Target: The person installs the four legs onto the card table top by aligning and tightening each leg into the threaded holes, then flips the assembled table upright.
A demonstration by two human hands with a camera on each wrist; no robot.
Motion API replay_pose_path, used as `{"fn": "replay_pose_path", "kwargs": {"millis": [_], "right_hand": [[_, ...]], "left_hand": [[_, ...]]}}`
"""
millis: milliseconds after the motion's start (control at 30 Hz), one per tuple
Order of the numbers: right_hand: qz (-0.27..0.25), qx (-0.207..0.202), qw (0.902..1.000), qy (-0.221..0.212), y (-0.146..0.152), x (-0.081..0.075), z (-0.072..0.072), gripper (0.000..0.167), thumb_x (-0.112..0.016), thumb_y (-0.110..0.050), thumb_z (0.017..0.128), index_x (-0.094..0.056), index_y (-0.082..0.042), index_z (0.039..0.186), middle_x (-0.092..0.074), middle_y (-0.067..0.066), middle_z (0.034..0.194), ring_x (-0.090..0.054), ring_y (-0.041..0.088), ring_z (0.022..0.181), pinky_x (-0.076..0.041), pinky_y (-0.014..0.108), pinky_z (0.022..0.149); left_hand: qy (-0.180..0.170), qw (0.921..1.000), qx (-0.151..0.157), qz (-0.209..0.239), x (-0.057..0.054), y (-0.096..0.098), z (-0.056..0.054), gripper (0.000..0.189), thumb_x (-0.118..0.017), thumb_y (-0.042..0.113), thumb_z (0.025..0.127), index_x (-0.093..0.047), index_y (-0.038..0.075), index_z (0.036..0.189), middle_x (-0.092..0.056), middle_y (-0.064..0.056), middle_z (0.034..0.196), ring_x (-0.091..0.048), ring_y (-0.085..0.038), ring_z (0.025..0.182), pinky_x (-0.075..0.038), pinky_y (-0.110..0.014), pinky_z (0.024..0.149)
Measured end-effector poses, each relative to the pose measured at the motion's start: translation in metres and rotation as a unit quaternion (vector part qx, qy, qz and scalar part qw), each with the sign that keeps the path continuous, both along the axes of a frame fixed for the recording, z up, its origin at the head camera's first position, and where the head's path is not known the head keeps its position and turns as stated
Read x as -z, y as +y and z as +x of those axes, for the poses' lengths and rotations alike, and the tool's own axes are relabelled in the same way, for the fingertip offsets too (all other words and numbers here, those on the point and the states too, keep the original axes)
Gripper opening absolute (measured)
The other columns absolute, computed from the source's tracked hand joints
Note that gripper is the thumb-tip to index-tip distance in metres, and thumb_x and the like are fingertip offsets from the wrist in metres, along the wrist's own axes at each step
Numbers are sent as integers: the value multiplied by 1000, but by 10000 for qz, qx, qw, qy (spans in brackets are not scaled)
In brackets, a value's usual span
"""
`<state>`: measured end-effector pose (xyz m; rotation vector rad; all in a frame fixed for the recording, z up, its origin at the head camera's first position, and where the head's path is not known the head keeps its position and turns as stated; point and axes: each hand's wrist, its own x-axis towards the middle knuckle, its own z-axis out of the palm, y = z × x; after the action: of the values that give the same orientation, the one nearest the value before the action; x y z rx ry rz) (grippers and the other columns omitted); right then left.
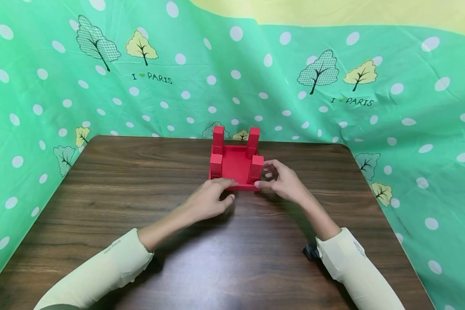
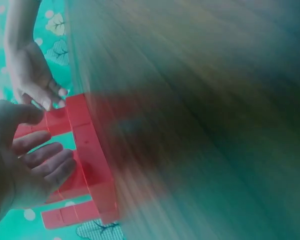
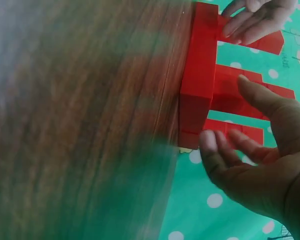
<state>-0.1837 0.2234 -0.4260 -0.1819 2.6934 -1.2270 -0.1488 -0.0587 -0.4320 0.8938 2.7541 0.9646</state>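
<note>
A red structure (image 1: 236, 165) stands near the table's back edge: a square base with an upright post of stacked red blocks at each corner. My left hand (image 1: 207, 200) reaches to its front side, fingertips over the front rim and thumb held apart. At the front right corner, my right hand (image 1: 286, 185) has its thumb by the base and its fingers beside the near right post (image 1: 256, 165). In the right wrist view, the fingers of this right hand (image 3: 260, 167) are loosely bent with a gap to the thumb. The left wrist view shows the left hand (image 2: 35, 165) with fingers spread from its thumb.
The dark wooden table (image 1: 139, 181) ends just behind the red structure. A green dotted cloth (image 1: 236, 64) with printed trees hangs behind and along both sides. Pale sleeves (image 1: 104, 262) cover both forearms, and a dark object (image 1: 311, 252) shows under the right wrist.
</note>
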Motion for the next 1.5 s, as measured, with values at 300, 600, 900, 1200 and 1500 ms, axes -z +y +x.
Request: {"fn": "replay_pose_path", "kwargs": {"millis": [300, 600, 900, 1200, 1500], "right_hand": [[-333, -25, 9967, -744, 2, 3, 3, 83, -89, -28, 98, -48, 2, 163, -63, 27, 151, -65, 40, 132, -61, 42, 106], [-684, -143, 9937, -881, 2, 7, 2, 79, -86, -19, 99, -47, 7, 162, -63, 29, 153, -65, 43, 137, -59, 45, 114], [-1369, -310, 9817, -1289, 0, 9, 4, 95, -83, -12, 99, -28, 6, 174, -40, 28, 179, -45, 47, 165, -41, 56, 135], [-1803, -284, 9703, -1585, -9, 11, 7, 108, -84, -8, 98, -13, 3, 179, -24, 25, 186, -28, 44, 173, -32, 53, 140], [-1876, -318, 9680, -1639, -9, 12, 10, 106, -80, -3, 99, -11, 2, 180, -24, 23, 187, -29, 43, 173, -32, 53, 139]], "left_hand": [[156, 9922, -1137, 496, 5, -22, 4, 15, -80, 17, 100, -84, 12, 113, -81, -4, 111, -77, -23, 101, -67, -45, 90], [-481, 9787, -1812, 841, 14, -37, -3, 5, -80, 16, 98, -77, 13, 99, -77, -1, 89, -70, -16, 84, -60, -35, 83], [-1759, 9398, -1905, 2226, 25, -43, -14, 76, -80, 8, 96, -46, -2, 163, -55, -22, 165, -57, -39, 153, -50, -51, 130], [-3048, 8811, -1179, 3419, 36, -38, -20, 107, -74, -4, 94, -12, 5, 181, -18, -13, 191, -15, -31, 179, -14, -45, 147], [-3343, 8632, -935, 3666, 36, -39, -20, 108, -70, -9, 93, -9, 5, 182, -15, -12, 191, -13, -31, 179, -16, -47, 146]]}}
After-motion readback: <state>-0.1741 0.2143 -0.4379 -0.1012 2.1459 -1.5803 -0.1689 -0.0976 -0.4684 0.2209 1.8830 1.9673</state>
